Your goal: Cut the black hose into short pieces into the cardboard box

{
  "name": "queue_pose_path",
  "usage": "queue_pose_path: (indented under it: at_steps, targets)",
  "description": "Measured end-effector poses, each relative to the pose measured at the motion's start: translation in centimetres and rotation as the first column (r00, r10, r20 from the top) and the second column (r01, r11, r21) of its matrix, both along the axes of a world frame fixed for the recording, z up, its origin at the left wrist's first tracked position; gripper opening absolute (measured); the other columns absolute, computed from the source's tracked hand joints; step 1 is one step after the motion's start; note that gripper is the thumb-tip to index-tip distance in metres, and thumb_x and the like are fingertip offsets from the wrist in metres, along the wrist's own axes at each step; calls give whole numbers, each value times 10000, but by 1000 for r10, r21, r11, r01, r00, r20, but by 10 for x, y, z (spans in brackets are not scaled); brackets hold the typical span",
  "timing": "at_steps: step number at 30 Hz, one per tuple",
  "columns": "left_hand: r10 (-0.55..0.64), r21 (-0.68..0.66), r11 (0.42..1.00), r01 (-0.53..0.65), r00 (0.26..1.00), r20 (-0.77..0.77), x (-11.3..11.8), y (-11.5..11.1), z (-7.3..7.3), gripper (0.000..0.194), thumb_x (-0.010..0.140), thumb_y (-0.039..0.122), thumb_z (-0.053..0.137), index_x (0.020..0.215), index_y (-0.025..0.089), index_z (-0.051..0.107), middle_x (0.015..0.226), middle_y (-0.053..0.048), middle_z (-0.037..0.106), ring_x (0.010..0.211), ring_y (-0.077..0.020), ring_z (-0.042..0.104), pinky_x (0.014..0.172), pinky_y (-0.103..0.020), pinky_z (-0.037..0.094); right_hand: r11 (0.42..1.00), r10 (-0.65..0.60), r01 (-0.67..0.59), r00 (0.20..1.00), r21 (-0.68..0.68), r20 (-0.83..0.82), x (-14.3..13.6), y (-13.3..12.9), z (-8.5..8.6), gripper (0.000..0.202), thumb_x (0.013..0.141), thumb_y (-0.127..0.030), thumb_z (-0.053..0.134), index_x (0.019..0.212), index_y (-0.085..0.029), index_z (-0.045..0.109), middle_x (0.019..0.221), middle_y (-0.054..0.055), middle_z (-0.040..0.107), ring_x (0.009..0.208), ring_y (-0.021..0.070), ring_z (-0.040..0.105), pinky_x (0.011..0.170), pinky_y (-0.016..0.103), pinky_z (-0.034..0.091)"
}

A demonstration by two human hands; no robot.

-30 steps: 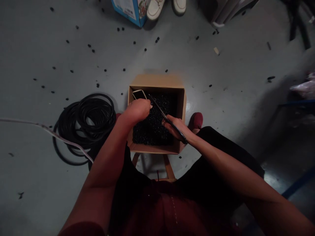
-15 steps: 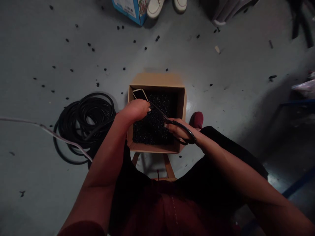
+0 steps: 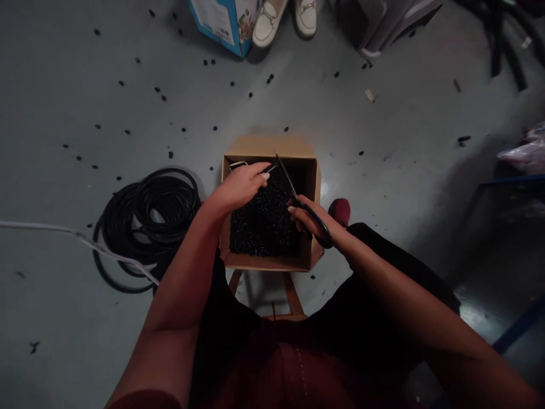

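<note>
An open cardboard box (image 3: 267, 262) stands between my knees, with many small black pieces (image 3: 266, 221) inside. Over its left side my left hand (image 3: 243, 184) pinches a short black strip (image 3: 269, 168) between thumb and fingers. My right hand (image 3: 307, 215), over the box's right side, is closed around black-handled scissors (image 3: 318, 220). The blades point up and to the left, their tips close to the strip's end. Part of a light-rimmed dark object (image 3: 237, 165) shows in the box's far left corner, mostly behind my left hand.
Coiled black tubing (image 3: 147, 218) lies on the floor at the left, near a pale cable (image 3: 102, 248). Beyond are a blue carton (image 3: 221, 25), a person's white shoes (image 3: 269, 24) and a grey stool (image 3: 381, 25). Small black bits dot the floor.
My left hand has moved slightly up and right in view, and the black strip now shows. The scissors have turned more upright. The light-rimmed object is now more covered.
</note>
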State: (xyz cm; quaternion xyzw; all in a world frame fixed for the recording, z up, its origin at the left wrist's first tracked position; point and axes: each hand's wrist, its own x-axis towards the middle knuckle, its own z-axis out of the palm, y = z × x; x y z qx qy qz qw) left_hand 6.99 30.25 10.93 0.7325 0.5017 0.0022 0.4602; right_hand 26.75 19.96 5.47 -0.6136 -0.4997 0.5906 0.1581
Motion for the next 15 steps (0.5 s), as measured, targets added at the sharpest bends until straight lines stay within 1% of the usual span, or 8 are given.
queue_pose_path:
  at_steps: [2,3,6,8,10,12,15]
  targets:
    - [91,-55,995,-86,992,93,0,-1,1,398,925,256,394,1220,186,652,963,-32,693,768,-126,590,757,-258,473,998,-44,45,999,36,-23,2,2,2,237,915,-384,487,1078,-213,509,672,-29,555,574,138,554,569,269,457]
    - [134,-79,989,-124,983,129,0,-1,0,383,925,264,400,1193,183,661,927,-26,685,730,-116,572,730,-249,466,997,-56,57,998,45,-37,3,3,4,265,917,-397,488,1108,-213,505,683,-25,554,595,143,554,585,277,457]
    - [238,-123,969,-216,951,198,2,-2,-3,317,932,289,419,1034,161,691,820,-20,655,660,-103,525,675,-237,438,994,-62,68,996,82,-67,5,5,11,340,917,-425,492,1171,-199,494,714,-8,554,634,157,547,617,302,455]
    - [282,-133,957,-258,935,215,3,-2,-5,286,934,291,430,924,156,682,774,-18,639,642,-100,507,655,-231,421,994,-47,53,997,97,-65,5,4,15,370,908,-431,505,1194,-196,497,755,8,573,671,168,552,639,316,455]
    - [295,-141,953,-269,930,217,4,-2,-6,263,931,281,438,863,160,661,766,-15,638,635,-97,497,645,-226,408,995,-24,30,998,98,-58,5,3,16,381,901,-433,521,1204,-204,507,833,32,604,719,181,568,663,328,460]
    - [284,-149,955,-256,934,217,4,-2,-6,244,926,267,444,836,163,645,787,-13,646,630,-92,494,644,-225,402,996,-3,8,999,90,-54,4,3,16,375,900,-427,526,1206,-211,518,899,50,621,753,192,584,686,339,470]
    - [263,-147,961,-235,940,216,5,-1,-5,230,920,253,446,821,164,634,817,-13,652,627,-88,493,650,-231,403,996,22,-19,999,92,-42,4,2,14,358,906,-408,518,1211,-220,531,923,58,633,772,203,598,716,357,487]
